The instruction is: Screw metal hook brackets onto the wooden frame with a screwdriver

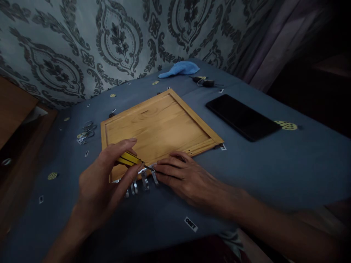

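Observation:
A wooden panel (156, 126) with a raised frame lies on the blue cloth-covered surface. Along its near edge runs a metal hook rail (145, 171), its curved silvery hooks hanging over the edge. My left hand (101, 175) is closed around a yellow-handled screwdriver (128, 158), whose thin dark shaft points right and down to the rail. The fingertips of my right hand (186, 175) are at the rail's right part, beside the screwdriver's tip, with the fingers close together. My right thumb is hidden, and any screw at the tip is too small to make out.
A black smartphone (242, 117) lies right of the panel. Behind it are a dark object with a thin rod (204, 82) and a blue cloth (181, 68). Small shiny metal pieces (87, 132) lie to the left. Wooden furniture (16, 113) stands at the left edge, a patterned curtain (117, 40) behind.

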Motion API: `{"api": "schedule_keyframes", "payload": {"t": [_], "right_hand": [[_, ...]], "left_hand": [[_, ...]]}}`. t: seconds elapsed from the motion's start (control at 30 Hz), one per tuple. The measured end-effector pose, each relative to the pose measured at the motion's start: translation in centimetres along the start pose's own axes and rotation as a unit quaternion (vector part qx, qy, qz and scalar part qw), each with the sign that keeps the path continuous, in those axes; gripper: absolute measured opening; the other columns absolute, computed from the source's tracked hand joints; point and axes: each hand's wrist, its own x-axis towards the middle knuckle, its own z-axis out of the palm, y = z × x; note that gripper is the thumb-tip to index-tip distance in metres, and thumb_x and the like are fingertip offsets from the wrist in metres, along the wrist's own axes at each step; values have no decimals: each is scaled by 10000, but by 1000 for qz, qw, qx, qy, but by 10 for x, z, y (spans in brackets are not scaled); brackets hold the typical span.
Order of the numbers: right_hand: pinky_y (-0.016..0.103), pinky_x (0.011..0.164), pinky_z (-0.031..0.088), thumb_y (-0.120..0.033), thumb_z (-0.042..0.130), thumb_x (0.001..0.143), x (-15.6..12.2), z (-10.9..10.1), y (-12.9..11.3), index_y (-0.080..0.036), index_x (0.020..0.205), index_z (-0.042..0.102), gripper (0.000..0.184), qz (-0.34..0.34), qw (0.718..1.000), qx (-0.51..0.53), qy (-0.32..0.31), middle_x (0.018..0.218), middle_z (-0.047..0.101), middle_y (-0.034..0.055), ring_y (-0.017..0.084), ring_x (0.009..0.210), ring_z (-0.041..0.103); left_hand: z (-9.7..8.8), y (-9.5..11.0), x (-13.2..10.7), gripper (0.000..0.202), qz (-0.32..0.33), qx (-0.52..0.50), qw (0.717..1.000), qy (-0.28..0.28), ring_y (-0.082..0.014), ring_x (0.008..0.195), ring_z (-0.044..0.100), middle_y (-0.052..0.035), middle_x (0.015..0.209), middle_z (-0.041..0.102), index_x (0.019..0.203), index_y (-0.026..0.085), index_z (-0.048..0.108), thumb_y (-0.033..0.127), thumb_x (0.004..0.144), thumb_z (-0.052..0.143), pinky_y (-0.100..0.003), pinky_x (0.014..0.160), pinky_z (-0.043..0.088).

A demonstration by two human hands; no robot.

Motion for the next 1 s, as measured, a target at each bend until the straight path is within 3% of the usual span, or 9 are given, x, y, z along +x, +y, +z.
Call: {"api": "schedule_keyframes", "payload": {"t": [0.2, 0.63, 0.87, 1.0], "right_hand": [[436, 1042, 403, -115, 520, 1009, 0, -1, 0, -121, 1235, 669, 271, -2, 1000, 0, -1, 1246, 748, 85, 239, 1178, 626], [457, 1044, 422, -117, 537, 995, 1, 0, 0, -123, 1236, 677, 279, 2, 1000, -2, -10, 1250, 746, 94, 239, 1187, 628], [452, 1040, 436, -118, 516, 1000, 0, 1, 0, -143, 1241, 674, 289, -1, 1000, -9, -3, 1243, 750, 93, 239, 1177, 635], [462, 1053, 433, -110, 496, 1001, 0, 1, 0, -151, 1234, 674, 295, 0, 1000, -4, -5, 1240, 753, 84, 238, 1171, 643]], "left_hand": [[0, 1, 3, 588, 1, 11, 1000, -2, -186, 1009, 735, 23, 1167, 732, 1433, 361, 533, 183, 911, 736, -310, 865, 651], [1, -1, -2, 506, -28, -10, 999, -21, -211, 1005, 730, -15, 1198, 712, 1389, 344, 535, 212, 932, 710, -378, 898, 643], [2, -1, -1, 517, -15, -12, 1000, -21, -176, 962, 735, -24, 1204, 695, 1389, 328, 526, 174, 929, 705, -320, 885, 634], [0, 1, 0, 535, -6, -9, 1000, -20, -193, 1032, 724, -32, 1230, 684, 1389, 319, 531, 154, 915, 716, -333, 918, 629]]}}
